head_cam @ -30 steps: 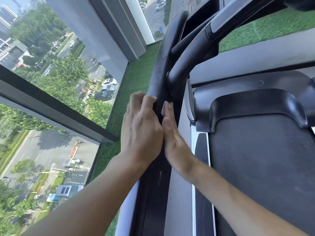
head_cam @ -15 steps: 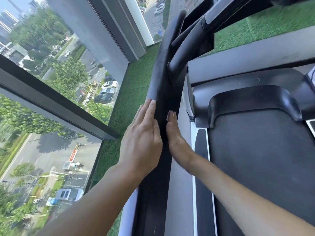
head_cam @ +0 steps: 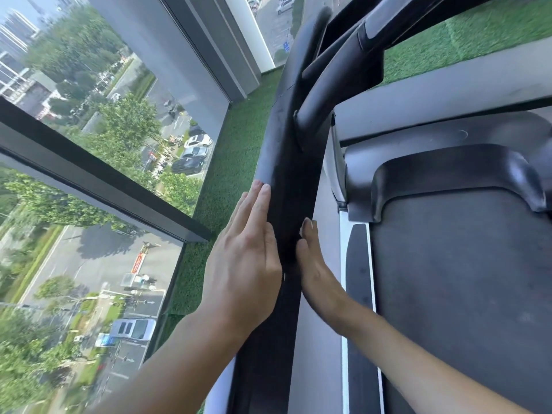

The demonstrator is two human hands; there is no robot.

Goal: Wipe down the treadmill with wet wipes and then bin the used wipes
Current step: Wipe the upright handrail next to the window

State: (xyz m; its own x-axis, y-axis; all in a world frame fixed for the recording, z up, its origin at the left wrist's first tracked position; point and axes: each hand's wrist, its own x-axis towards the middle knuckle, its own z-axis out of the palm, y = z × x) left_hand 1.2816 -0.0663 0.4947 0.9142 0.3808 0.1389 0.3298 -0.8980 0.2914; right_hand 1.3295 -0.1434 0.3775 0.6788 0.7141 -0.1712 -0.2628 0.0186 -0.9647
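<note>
The treadmill's black upright post (head_cam: 286,144) runs up the middle of the view, with its dark belt (head_cam: 463,294) to the right. My left hand (head_cam: 245,261) lies flat against the post's left face, fingers straight and together. On the post's right face my right hand (head_cam: 316,270) presses edge-on, fingers extended. The two hands sandwich the post at about the same height. No wipe shows anywhere; both palms are turned to the post and hidden.
A black curved handrail (head_cam: 337,70) joins the post above my hands. The grey motor cover (head_cam: 448,162) sits at the belt's front. Green artificial turf (head_cam: 233,162) fills the gap to the floor-to-ceiling window (head_cam: 89,121), whose dark frame bar (head_cam: 89,177) crosses at left.
Both hands have slid down the post toward me. My left fingers, curled around the post's edge a second ago, now lie straight and flat.
</note>
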